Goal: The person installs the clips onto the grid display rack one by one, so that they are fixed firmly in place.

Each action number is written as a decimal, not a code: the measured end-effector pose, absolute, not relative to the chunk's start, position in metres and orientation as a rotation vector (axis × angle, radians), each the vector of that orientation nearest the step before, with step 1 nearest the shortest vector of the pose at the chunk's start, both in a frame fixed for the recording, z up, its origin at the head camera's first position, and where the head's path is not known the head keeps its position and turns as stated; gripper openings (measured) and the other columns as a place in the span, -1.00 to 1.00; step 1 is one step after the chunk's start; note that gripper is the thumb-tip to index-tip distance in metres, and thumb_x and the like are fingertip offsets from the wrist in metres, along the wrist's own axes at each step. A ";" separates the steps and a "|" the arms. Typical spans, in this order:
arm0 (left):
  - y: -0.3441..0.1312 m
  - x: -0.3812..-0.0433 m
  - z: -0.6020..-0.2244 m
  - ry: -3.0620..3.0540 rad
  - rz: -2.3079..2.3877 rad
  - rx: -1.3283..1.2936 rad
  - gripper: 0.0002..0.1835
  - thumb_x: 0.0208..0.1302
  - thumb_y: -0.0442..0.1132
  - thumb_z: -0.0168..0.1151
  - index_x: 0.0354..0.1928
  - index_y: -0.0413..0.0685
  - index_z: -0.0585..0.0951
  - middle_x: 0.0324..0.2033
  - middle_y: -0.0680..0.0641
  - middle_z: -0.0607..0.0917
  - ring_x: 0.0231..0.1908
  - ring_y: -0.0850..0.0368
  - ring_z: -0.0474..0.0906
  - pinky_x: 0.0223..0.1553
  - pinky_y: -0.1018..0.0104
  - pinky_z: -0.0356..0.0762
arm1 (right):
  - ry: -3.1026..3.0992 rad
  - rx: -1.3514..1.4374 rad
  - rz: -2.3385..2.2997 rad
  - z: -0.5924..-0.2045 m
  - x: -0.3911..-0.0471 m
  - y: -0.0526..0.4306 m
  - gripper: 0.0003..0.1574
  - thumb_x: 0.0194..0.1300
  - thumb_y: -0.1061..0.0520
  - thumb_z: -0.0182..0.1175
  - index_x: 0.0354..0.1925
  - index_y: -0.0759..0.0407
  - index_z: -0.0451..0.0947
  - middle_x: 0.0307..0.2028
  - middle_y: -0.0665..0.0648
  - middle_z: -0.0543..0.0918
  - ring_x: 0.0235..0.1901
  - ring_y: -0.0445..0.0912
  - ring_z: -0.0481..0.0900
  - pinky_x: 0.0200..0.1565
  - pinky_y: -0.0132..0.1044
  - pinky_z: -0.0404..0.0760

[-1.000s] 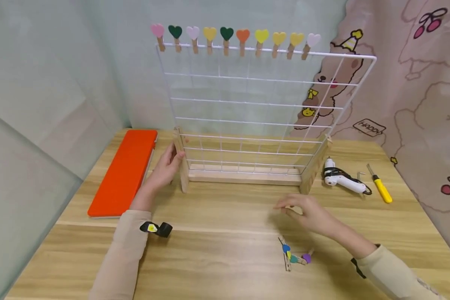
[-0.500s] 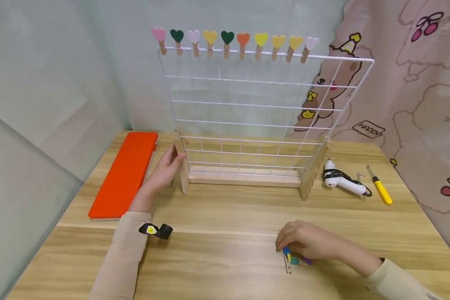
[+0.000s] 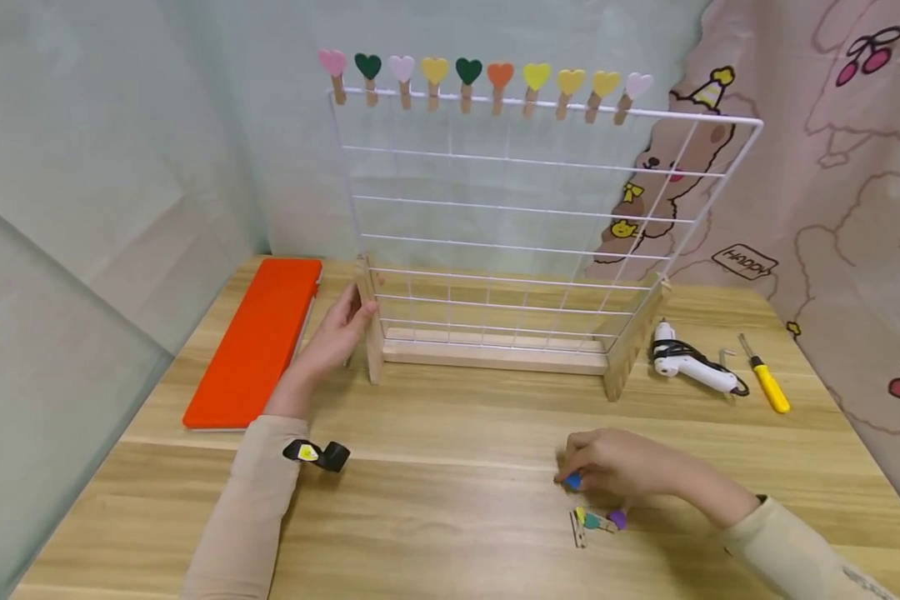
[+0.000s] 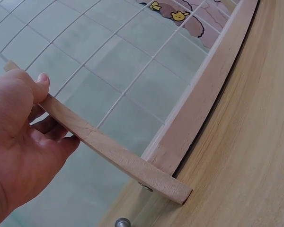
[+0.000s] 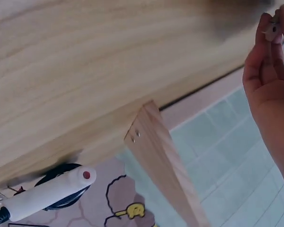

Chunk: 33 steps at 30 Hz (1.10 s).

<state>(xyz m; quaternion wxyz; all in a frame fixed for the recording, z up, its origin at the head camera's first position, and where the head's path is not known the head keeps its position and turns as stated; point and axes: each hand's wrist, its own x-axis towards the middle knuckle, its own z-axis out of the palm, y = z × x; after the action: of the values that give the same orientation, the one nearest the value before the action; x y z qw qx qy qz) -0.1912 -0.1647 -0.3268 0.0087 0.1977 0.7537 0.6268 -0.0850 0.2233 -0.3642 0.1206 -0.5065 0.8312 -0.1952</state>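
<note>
A white wire grid rack (image 3: 682,115) stands upright on a wooden base. Along its top bar is clipped a row of several clothespins with coloured hearts, among them an orange-heart clothespin (image 3: 500,77). My left hand (image 3: 333,337) grips the rack's left wooden post (image 4: 132,163), thumb on one side and fingers on the other. Low in front of the rack, my right hand (image 3: 626,462) pinches a blue-heart clothespin (image 3: 572,481) between thumb and fingertips. Just below that hand lie loose clothespins with a yellow heart (image 3: 581,516), a teal heart (image 3: 592,522) and a purple heart (image 3: 617,519).
An orange-red flat case (image 3: 258,342) lies left of my left forearm. Right of the rack are a white glue gun (image 3: 693,371) with black cord, a small hex key (image 3: 725,357) and a yellow-handled screwdriver (image 3: 769,387). Curtains hang behind the wooden table (image 3: 435,492).
My right hand came down to the loose clothespins, took the blue-heart one and has lifted it slightly away from the others. The left hand keeps its grip on the post.
</note>
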 end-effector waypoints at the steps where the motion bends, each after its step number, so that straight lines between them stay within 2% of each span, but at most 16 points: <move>1: -0.164 -0.190 -0.326 2.356 1.958 0.618 -0.48 0.31 -0.29 -0.18 0.28 -0.21 0.01 0.27 -0.28 0.01 0.25 -0.07 -0.07 0.20 0.02 -0.10 | 2.438 -1.445 -0.601 -0.362 -0.086 0.224 -0.76 0.06 0.24 0.19 -0.22 0.09 0.57 -0.32 -0.13 0.48 -0.33 -0.34 0.46 -0.29 -0.54 0.46; 5: -0.164 -0.189 -0.325 2.371 1.944 0.610 -0.47 0.31 -0.26 -0.18 0.28 -0.24 0.01 0.27 -0.27 0.00 0.25 -0.04 -0.08 0.21 0.04 -0.10 | 2.517 -1.412 -0.730 -0.347 -0.095 0.223 -0.78 0.05 0.22 0.21 -0.28 -0.01 0.49 -0.33 -0.17 0.50 -0.33 -0.32 0.48 -0.30 -0.41 0.51; 9: -0.164 -0.189 -0.326 2.388 1.926 0.599 -0.46 0.31 -0.23 -0.17 0.27 -0.27 0.01 0.28 -0.25 0.00 0.25 -0.01 -0.07 0.21 0.05 -0.10 | 2.652 -1.580 -0.948 -0.315 -0.113 0.220 -0.75 -0.09 0.22 0.32 -0.36 0.02 0.52 -0.41 -0.09 0.60 -0.39 -0.30 0.52 -0.33 -0.46 0.48; 12: -0.164 -0.189 -0.326 2.386 1.931 0.599 -0.46 0.31 -0.24 -0.17 0.27 -0.26 0.01 0.28 -0.24 0.00 0.25 -0.01 -0.06 0.21 0.04 -0.10 | 2.731 -1.761 -1.218 -0.279 -0.128 0.219 -0.71 -0.23 0.30 0.38 -0.40 0.24 0.57 -0.44 0.09 0.64 -0.39 -0.23 0.54 -0.28 -0.51 0.45; 15: -0.164 -0.189 -0.326 2.382 1.939 0.598 -0.48 0.32 -0.26 -0.18 0.27 -0.23 0.02 0.28 -0.23 0.00 0.24 -0.01 -0.05 0.21 0.04 -0.09 | 2.717 -1.830 -1.624 -0.236 -0.140 0.217 -0.71 -0.29 0.43 0.36 -0.45 0.47 0.56 -0.45 0.22 0.63 -0.39 -0.14 0.55 -0.22 -0.44 0.46; 18: -0.164 -0.190 -0.326 2.391 1.932 0.602 -0.48 0.32 -0.25 -0.19 0.28 -0.21 0.03 0.28 -0.24 0.00 0.23 -0.01 -0.04 0.21 0.04 -0.09 | 2.713 -1.671 -2.096 -0.195 -0.147 0.217 -0.76 -0.31 0.54 0.31 -0.51 0.56 0.53 -0.47 0.23 0.64 -0.43 -0.11 0.54 -0.22 -0.41 0.44; 19: -0.164 -0.189 -0.327 2.392 1.933 0.604 -0.49 0.32 -0.26 -0.20 0.28 -0.22 0.02 0.27 -0.25 0.01 0.23 -0.01 -0.04 0.21 0.03 -0.08 | 2.692 -1.594 -2.256 -0.182 -0.149 0.218 -0.78 -0.30 0.56 0.30 -0.52 0.58 0.52 -0.48 0.23 0.64 -0.46 -0.10 0.54 -0.28 -0.42 0.45; 22: -0.162 -0.189 -0.328 2.394 1.922 0.608 -0.48 0.32 -0.23 -0.20 0.28 -0.21 0.01 0.27 -0.26 0.01 0.23 -0.03 -0.03 0.20 0.03 -0.07 | 2.787 -1.287 -2.610 -0.147 -0.157 0.224 -0.75 -0.32 0.51 0.34 -0.52 0.59 0.52 -0.51 0.22 0.64 -0.65 -0.18 0.44 -0.51 -0.52 0.34; 24: -0.162 -0.188 -0.329 2.394 1.913 0.602 -0.47 0.32 -0.22 -0.20 0.28 -0.19 0.01 0.27 -0.26 0.02 0.22 -0.04 -0.01 0.19 0.02 -0.05 | 2.794 -1.023 -2.794 -0.125 -0.161 0.228 -0.67 -0.35 0.44 0.39 -0.48 0.56 0.53 -0.51 0.22 0.62 -0.69 -0.19 0.37 -0.57 -0.55 0.30; 26: -0.162 -0.188 -0.329 2.402 1.898 0.591 -0.46 0.32 -0.20 -0.20 0.29 -0.19 0.00 0.27 -0.23 0.01 0.22 -0.03 -0.01 0.20 0.03 -0.05 | 2.749 -0.809 -2.892 -0.108 -0.163 0.230 -0.58 -0.37 0.34 0.43 -0.42 0.51 0.54 -0.48 0.21 0.59 -0.67 -0.18 0.36 -0.53 -0.57 0.38; 28: -0.163 -0.187 -0.328 2.408 1.886 0.583 -0.46 0.32 -0.20 -0.20 0.29 -0.18 0.00 0.28 -0.21 0.01 0.23 -0.02 -0.02 0.20 0.04 -0.06 | 2.668 -0.664 -2.914 -0.095 -0.165 0.230 -0.52 -0.39 0.30 0.44 -0.36 0.46 0.55 -0.44 0.22 0.56 -0.55 -0.11 0.46 -0.37 -0.51 0.48; 30: -0.164 -0.187 -0.327 2.419 1.875 0.589 -0.46 0.32 -0.20 -0.20 0.29 -0.19 -0.01 0.28 -0.21 0.00 0.23 -0.01 -0.04 0.21 0.04 -0.08 | 2.598 -0.581 -2.880 -0.086 -0.165 0.231 -0.48 -0.41 0.30 0.45 -0.33 0.44 0.55 -0.41 0.21 0.57 -0.46 -0.06 0.52 -0.30 -0.45 0.51; 33: -0.166 -0.188 -0.326 2.418 1.888 0.600 -0.47 0.32 -0.21 -0.19 0.28 -0.21 0.01 0.27 -0.24 0.01 0.23 -0.04 -0.02 0.20 0.03 -0.08 | 2.580 -0.539 -2.777 -0.078 -0.167 0.230 -0.46 -0.43 0.33 0.45 -0.32 0.45 0.56 -0.38 0.22 0.62 -0.40 -0.05 0.58 -0.30 -0.44 0.53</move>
<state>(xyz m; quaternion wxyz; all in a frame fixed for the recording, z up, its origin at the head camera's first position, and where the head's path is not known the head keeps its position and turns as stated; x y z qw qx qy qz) -0.1880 -0.1658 -0.3261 0.0080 0.1919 0.7735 0.6040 -0.1667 0.2296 -0.0777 -0.3368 -0.1325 0.6346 -0.6829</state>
